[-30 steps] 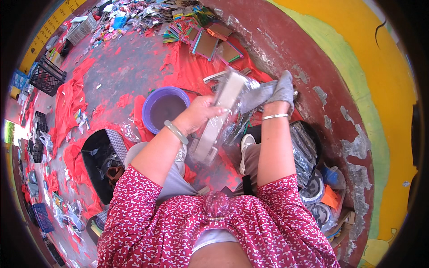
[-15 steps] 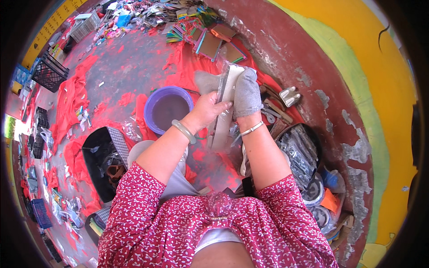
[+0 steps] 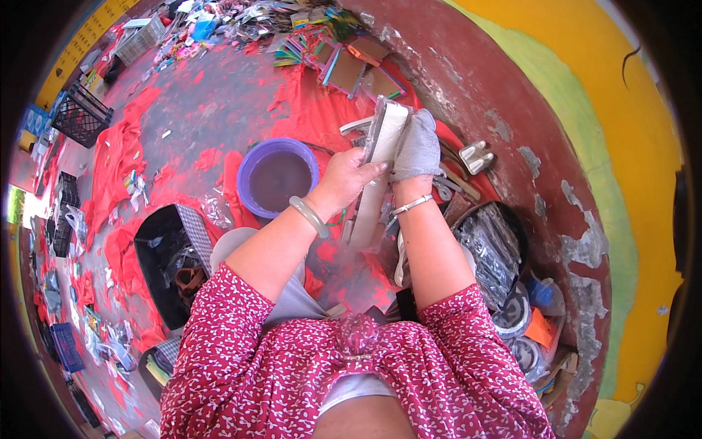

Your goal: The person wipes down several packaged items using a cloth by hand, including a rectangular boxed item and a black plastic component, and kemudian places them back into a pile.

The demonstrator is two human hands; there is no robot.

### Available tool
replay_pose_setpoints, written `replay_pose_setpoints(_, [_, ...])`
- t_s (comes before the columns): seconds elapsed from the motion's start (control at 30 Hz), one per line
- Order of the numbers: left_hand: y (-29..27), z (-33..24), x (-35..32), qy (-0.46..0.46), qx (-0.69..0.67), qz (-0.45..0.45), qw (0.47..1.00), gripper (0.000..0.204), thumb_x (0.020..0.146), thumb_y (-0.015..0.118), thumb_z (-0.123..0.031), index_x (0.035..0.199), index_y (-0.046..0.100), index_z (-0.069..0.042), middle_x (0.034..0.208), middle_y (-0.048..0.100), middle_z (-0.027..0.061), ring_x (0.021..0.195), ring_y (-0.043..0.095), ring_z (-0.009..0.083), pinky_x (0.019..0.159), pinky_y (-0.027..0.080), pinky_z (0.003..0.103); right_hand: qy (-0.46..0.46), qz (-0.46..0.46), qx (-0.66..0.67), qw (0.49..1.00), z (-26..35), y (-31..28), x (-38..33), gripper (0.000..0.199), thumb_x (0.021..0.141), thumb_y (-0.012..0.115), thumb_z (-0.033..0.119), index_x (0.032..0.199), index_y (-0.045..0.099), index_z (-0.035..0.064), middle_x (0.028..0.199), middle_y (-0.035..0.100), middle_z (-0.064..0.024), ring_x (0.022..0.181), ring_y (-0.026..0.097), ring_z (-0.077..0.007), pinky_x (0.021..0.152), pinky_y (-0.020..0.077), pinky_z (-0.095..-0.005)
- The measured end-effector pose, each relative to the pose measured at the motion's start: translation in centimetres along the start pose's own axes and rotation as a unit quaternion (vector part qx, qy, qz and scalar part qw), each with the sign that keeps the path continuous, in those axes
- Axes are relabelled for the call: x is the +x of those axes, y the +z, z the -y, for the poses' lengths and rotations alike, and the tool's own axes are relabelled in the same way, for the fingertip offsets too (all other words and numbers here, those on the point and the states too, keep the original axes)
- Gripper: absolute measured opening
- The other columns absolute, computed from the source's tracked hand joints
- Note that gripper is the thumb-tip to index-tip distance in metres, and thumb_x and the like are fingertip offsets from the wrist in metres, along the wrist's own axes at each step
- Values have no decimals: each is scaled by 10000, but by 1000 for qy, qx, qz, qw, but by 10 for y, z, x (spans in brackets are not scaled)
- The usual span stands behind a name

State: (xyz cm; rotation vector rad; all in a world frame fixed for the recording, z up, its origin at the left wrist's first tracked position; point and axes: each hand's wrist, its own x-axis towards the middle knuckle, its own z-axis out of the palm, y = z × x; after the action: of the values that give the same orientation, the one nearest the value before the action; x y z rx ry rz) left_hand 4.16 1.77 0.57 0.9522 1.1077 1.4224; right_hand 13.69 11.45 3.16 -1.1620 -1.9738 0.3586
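Observation:
My left hand (image 3: 345, 178) is closed round a long, flat, pale piece in clear plastic wrap (image 3: 372, 201), thumb across its face. The piece stands tilted in front of me, its upper end leaning right. Grey cloth covers my right hand (image 3: 414, 157) and hides its fingers. That grey cloth (image 3: 418, 139) presses against the right edge of the piece near its top. To the left of the piece stands a purple bucket (image 3: 243, 192) holding murky liquid.
A black bin (image 3: 150, 274) sits at my left. At my right are a tub with plastic-wrapped dark items (image 3: 486, 245), hand tools (image 3: 457, 183) and a silvery metal object (image 3: 475, 156) by the wall. Colourful boards (image 3: 347, 72) and mixed clutter (image 3: 219, 29) lie farther off.
Both hands and the wrapped piece have shifted slightly right. The cloth-covered hand has turned a little on the piece. A blurred grey shape left of the piece no longer shows.

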Motion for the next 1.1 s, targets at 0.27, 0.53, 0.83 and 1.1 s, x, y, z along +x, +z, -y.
replay_pose_setpoints(0.27, [-18,3,3,-14,-37,-35,999,227,847,575,-82,1057,579,5,936,608,24,816,564,94,741,459,252,224,80,462,855,-24,14,13,284,817,432,306,842,568,58,807,594,-126,763,593,-269,685,482,-343])
replay_pose_setpoints(0.53, [-16,-4,7,8,255,-28,967,226,834,596,-190,955,591,0,801,616,92,740,576,128,681,461,288,50,148,286,945,-35,59,2,186,726,479,107,824,598,2,800,572,-175,820,580,-299,736,459,-390])
replay_pose_setpoints(0.83, [-20,-36,-1,243,354,-230,873,312,834,583,-336,775,601,-30,622,560,145,562,563,284,528,442,352,-51,127,320,937,-37,63,9,194,739,489,51,919,559,39,828,521,-114,867,526,-216,817,397,-361])
replay_pose_setpoints(1.1, [-30,-43,17,7,-64,41,997,337,883,548,-233,1151,546,-29,1118,562,31,1073,478,115,958,318,271,-260,185,165,933,9,35,-3,234,757,523,115,976,549,37,891,573,-112,871,537,-266,889,346,-423])
